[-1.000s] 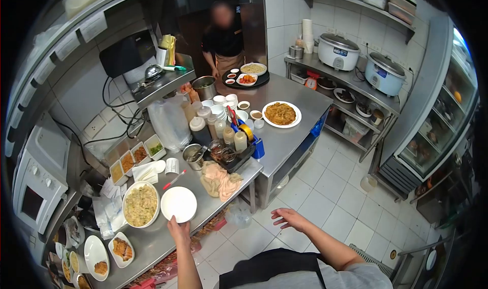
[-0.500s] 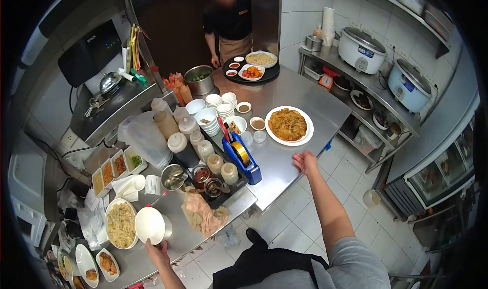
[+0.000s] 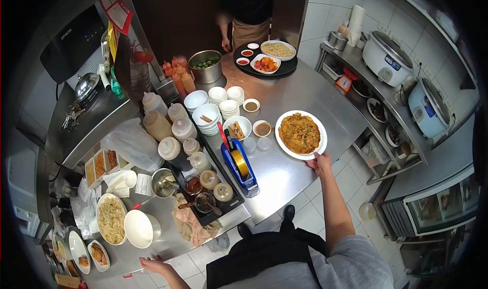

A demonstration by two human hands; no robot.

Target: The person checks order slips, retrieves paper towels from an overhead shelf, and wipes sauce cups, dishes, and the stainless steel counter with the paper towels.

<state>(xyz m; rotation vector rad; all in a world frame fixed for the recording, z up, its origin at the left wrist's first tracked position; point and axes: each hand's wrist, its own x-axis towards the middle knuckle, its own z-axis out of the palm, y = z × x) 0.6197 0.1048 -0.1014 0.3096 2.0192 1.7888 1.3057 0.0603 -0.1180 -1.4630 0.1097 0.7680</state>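
Observation:
My right hand (image 3: 320,164) grips the near right rim of a white plate (image 3: 281,146), its thumb on top and its fingers partly hidden beneath. On that plate lies a round golden-brown fried omelette (image 3: 299,132). Low on the left, my left hand (image 3: 155,264) is open and holds nothing, its fingers stretched out by the counter edge. The nearest thing to it is an empty white bowl (image 3: 140,228), apart from the fingers. An oval dish (image 3: 105,239) of fried rice stands beside that bowl.
A blue tape dispenser (image 3: 241,168) and a black tray (image 3: 231,204) of squeeze bottles stand mid-counter. Sauce cups (image 3: 262,128) sit left of the plate. Behind is a round black tray (image 3: 285,70) of dishes, with a person (image 3: 249,14) standing past it. A cloth (image 3: 195,224) lies at the front edge.
My right hand has reached forward and taken hold of the plate's rim. My left hand has let go of the white bowl and drawn back toward me. The view has shifted.

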